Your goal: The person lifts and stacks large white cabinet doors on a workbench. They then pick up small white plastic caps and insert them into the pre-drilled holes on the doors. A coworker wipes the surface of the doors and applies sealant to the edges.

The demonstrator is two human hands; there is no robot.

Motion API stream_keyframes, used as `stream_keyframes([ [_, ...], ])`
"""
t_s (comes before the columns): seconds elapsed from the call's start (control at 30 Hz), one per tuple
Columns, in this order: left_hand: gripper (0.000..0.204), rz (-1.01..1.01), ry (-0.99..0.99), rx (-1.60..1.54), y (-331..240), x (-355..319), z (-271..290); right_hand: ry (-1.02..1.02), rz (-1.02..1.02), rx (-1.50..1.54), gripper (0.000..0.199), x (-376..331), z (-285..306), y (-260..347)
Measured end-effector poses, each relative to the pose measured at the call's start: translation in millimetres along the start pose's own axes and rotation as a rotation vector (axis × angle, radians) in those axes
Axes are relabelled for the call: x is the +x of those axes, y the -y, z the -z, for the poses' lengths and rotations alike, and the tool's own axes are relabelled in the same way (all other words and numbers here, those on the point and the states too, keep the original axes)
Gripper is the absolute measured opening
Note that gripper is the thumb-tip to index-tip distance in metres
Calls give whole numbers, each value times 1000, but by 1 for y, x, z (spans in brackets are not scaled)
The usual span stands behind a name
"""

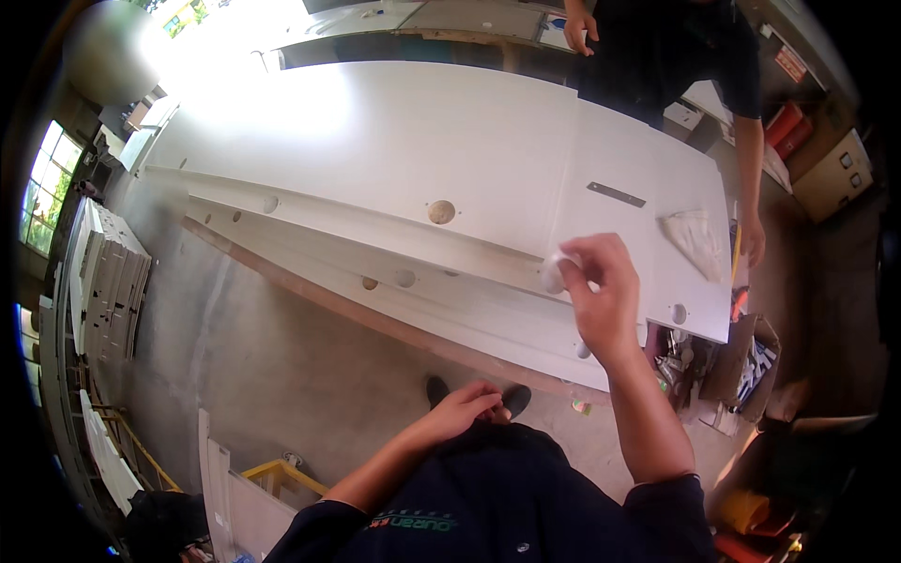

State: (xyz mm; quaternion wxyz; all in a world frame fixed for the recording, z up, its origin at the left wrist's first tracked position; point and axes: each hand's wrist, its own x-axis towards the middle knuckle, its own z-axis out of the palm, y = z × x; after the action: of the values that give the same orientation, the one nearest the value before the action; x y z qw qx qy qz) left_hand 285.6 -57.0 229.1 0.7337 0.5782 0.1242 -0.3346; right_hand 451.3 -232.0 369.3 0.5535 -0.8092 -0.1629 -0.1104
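Note:
My right hand [601, 281] is raised over the near edge of a large white panel [404, 141] and pinches a small white wad of cloth [554, 272] against a narrow white strip [375, 230] lying on it. The panel has several round holes. My left hand [465, 410] rests low against my dark trousers, fingers curled, holding nothing that I can see. Below it my dark shoes show on the concrete floor.
Another person in dark clothes stands at the far side, one hand [751, 239] by the panel's right end near a crumpled white rag [696, 239] and a metal plate [616, 194]. A cardboard box of items [741, 361] sits right. White slats [108, 281] are stacked left.

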Motion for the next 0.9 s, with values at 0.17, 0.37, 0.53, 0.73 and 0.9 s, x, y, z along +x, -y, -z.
stream_keyframes([
  [0.17,23,-36,-106,-28,3,-29,47,329,-22,-256,10,80,-96,25],
  [0.37,20,-75,-170,-200,41,-48,107,363,-18,-507,11,98,-133,12],
  [0.53,20,-65,-132,-226,46,-48,133,402,-133,-550,13,99,-148,22],
  [0.73,26,-57,-101,-220,30,-43,157,395,-239,-562,18,103,-148,18],
  [0.9,24,-65,-97,-199,18,-49,168,339,-25,-995,18,100,-155,26],
])
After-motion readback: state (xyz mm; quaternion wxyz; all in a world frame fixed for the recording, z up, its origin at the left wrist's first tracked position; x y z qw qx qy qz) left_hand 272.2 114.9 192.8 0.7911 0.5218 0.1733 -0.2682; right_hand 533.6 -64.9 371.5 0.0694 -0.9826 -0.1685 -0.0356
